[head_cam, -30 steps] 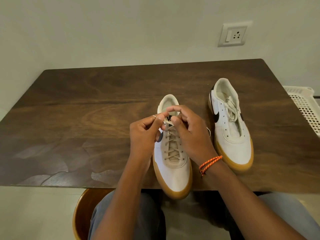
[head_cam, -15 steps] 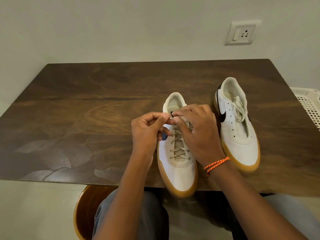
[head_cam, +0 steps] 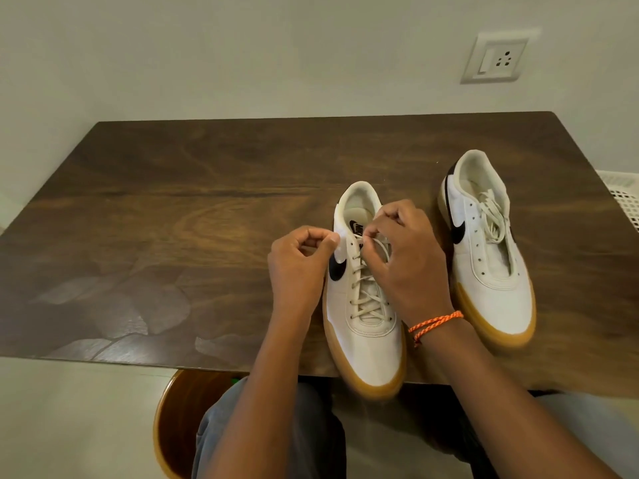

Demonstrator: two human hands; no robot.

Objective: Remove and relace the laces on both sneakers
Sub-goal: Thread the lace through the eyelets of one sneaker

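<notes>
Head view of a dark wooden tabletop [head_cam: 173, 209] bearing two white sneakers with gum soles, toes toward the viewer. The near sneaker [head_cam: 366, 326] stands at about 5 o'clock from the tabletop's centre, its toe overhanging the near edge; its lace [head_cam: 368, 288] crosses through the lower eyelets and is loose at the top. The left hand [head_cam: 299, 261], at 9 o'clock of this sneaker's collar, has its fingers curled with thumb and forefinger pressed together against the collar's edge; whether a lace end lies in that pinch cannot be told. The right hand [head_cam: 406, 257], at 3 o'clock of the collar, pinches a loop of the lace above the tongue. An orange cord bracelet [head_cam: 434, 323] circles the right wrist. The second sneaker [head_cam: 491, 267] stands apart at 3 o'clock, its lace [head_cam: 492, 216] bunched loosely over the tongue. A wall socket [head_cam: 496, 58] sits at 1 o'clock; a white perforated basket [head_cam: 626, 198] shows at the right edge.
</notes>
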